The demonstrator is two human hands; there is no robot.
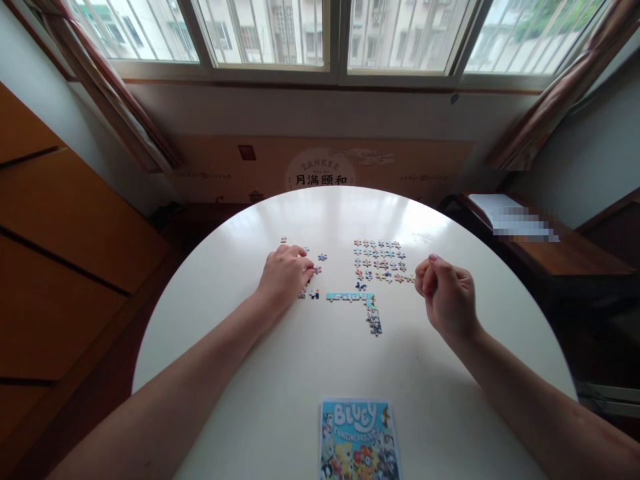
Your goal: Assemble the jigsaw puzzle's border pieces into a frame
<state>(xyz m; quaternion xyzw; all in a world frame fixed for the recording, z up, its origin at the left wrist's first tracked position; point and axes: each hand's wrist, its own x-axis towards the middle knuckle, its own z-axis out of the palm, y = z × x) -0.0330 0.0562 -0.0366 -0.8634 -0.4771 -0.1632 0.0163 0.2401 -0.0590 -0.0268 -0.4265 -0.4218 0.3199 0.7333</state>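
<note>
From the head view, the left hand (286, 273), fingers narrowed, reaches a loose puzzle piece (318, 270) left of the tabletop's (280, 400) middle; I cannot tell whether it grips. Piece-handling seems in hand; lifting calls for a fine pinch. The right hand (447, 293) is curled beside the piece rows (382, 264), contents hidden. Bare tabletop separates the joined strip (345, 297) from the picture card (358, 440); the curved far edge lies well beyond.

Head-worn view, forward-down over table (280, 387)
</note>
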